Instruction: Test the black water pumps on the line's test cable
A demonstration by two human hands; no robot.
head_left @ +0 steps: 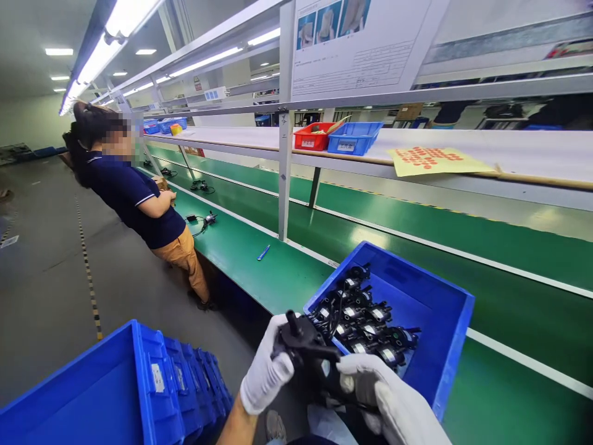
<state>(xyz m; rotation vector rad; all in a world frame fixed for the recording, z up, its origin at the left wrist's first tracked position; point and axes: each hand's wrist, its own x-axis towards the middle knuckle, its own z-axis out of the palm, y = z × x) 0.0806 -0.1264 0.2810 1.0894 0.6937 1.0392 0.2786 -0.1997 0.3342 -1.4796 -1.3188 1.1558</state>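
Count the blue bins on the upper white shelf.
3. One blue bin sits beside the red bin near the post; two more blue bins stand far down the shelf by a yellow item. Others may be hidden further along.

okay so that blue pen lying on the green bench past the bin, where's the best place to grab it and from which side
Take the blue pen around the middle of its barrel, coming straight down from above. It lies flat and alone on the green bench, so nothing blocks a pinch across its narrow width. It points diagonally, so turn the fingers crosswise to the barrel. Both gloved hands, left hand and right hand, currently hold a black part.
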